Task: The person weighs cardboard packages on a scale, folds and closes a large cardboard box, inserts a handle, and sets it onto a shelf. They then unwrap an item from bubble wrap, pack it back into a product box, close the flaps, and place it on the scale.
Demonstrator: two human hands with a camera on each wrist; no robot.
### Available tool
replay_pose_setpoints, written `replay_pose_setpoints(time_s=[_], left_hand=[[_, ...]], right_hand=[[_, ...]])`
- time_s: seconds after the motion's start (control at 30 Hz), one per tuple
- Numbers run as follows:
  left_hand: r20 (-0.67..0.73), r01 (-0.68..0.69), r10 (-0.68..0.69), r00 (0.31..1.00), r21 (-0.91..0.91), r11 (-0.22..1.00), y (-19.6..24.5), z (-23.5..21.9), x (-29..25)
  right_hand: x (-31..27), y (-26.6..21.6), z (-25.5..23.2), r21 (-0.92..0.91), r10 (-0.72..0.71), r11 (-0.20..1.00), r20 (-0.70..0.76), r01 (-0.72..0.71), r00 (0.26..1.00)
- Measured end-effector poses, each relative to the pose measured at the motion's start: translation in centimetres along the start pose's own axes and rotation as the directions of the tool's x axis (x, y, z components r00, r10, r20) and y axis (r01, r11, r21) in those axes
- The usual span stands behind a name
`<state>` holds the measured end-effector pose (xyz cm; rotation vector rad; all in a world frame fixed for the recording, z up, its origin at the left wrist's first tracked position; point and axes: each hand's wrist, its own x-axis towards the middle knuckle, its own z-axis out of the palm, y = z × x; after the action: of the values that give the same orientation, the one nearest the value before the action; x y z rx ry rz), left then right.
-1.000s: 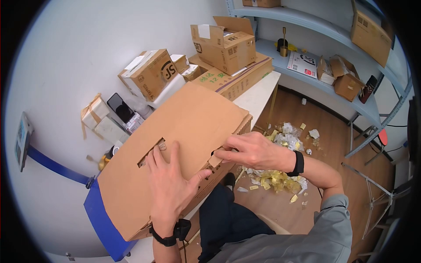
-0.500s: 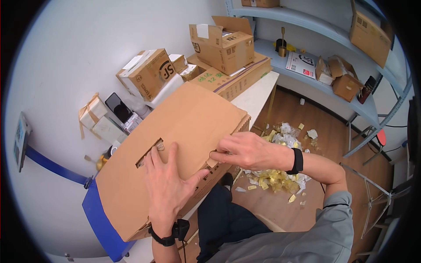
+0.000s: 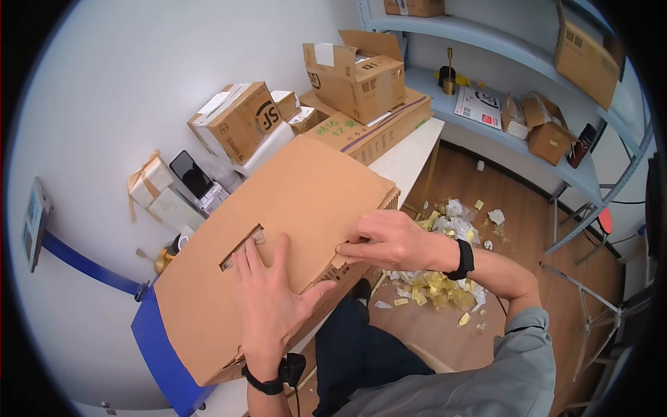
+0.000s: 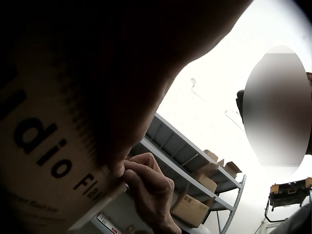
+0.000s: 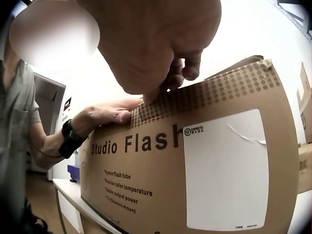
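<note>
A large brown cardboard box (image 3: 306, 181) lies on the white table, a slot cut in its top. My left hand (image 3: 271, 299) rests spread on that top, fingertips at the slot's edge and thumb along the near edge. At the near edge, my right hand (image 3: 399, 242) pinches a small piece of the box's flap or tape between thumb and forefinger; which of the two is unclear. In the right wrist view the box's side (image 5: 146, 165) shows printed "Studio Flash" lettering, a white label (image 5: 226, 170) and dotted tape (image 5: 209, 95) along the upper edge.
Behind the box stand an SF carton (image 3: 240, 125), an open carton (image 3: 361, 80) on a long flat box, and a phone (image 3: 190, 174). Crumpled packing scraps (image 3: 445, 278) litter the floor. Blue-grey shelving (image 3: 514, 132) holds more cartons at the right.
The right hand has shifted only slightly along the near edge and keeps its pinch. The left hand stays on the box top. The head view has moved a little.
</note>
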<state>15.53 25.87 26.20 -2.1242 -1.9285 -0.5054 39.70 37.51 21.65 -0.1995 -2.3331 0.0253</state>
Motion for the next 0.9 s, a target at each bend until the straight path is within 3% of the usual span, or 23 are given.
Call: replay_pose_setpoints(time_s=[0.03, 0.1, 0.13, 0.23, 0.3, 0.33, 0.4, 0.53, 0.63, 0.7, 0.8, 0.87, 0.9], left_hand=[[0.007, -0.007, 0.008, 1.000, -0.014, 1.000, -0.1, 0.1, -0.1], [0.010, -0.014, 0.015, 1.000, -0.031, 0.999, -0.2, 0.3, 0.1], [0.021, -0.009, 0.010, 1.000, -0.027, 1.000, -0.2, 0.3, 0.0], [0.043, -0.006, 0.007, 0.999, -0.021, 1.000, -0.3, 0.4, 0.1], [0.028, 0.030, -0.029, 0.999, -0.004, 1.000, -0.3, 0.5, 0.2], [0.011, 0.013, -0.013, 1.000, 0.006, 1.000, -0.3, 0.8, 0.1], [-0.021, 0.032, -0.031, 0.999, 0.046, 0.998, -0.7, 1.0, -0.5], [-0.051, -0.026, 0.025, 0.998, -0.015, 1.000, -1.7, 0.4, -1.8], [0.022, 0.027, -0.027, 0.999, -0.004, 1.000, -3.8, -2.2, -3.8], [0.149, 0.084, -0.082, 0.985, -0.006, 0.996, -5.4, -2.5, -5.1], [0.116, 0.069, -0.066, 0.991, -0.024, 0.997, -6.0, -2.5, -5.4], [0.106, 0.071, -0.068, 0.992, -0.023, 0.997, -5.5, -2.5, -4.9], [0.116, 0.057, -0.055, 0.992, -0.012, 0.998, -5.3, -2.4, -4.8]], right_hand=[[0.0, 0.0, 0.2, -0.005, -0.005, 1.000, -0.001, 0.005, 1.000], [0.2, 0.0, 0.5, 0.032, 0.140, 0.990, -0.196, -0.136, 0.971], [0.4, 0.2, 0.6, 0.032, 0.141, 0.990, -0.193, -0.137, 0.971], [0.8, 0.7, 0.4, 0.115, 0.206, 0.974, -0.106, -0.194, 0.973], [1.7, 0.6, -0.5, 0.089, 0.212, 0.972, 0.041, -0.215, 0.976], [2.0, 0.6, -0.5, 0.117, 0.169, 0.978, 0.043, -0.173, 0.985], [1.5, 0.3, -0.5, 0.029, 0.247, 0.968, 0.084, -0.250, 0.965], [1.8, 0.9, -1.2, -0.008, 0.130, 0.991, 0.061, -0.130, 0.990], [2.7, 2.8, -2.7, 0.086, 0.019, 0.996, 0.200, -0.037, 0.980], [3.0, 3.6, -2.6, 0.135, 0.051, 0.987, 0.249, -0.087, 0.967], [5.6, 3.0, -3.9, 0.159, 0.058, 0.981, 0.324, -0.114, 0.944], [8.4, 2.1, -4.7, 0.141, 0.100, 0.973, 0.466, -0.185, 0.879], [9.8, 1.8, -3.8, 0.135, 0.090, 0.978, 0.405, -0.157, 0.910]])
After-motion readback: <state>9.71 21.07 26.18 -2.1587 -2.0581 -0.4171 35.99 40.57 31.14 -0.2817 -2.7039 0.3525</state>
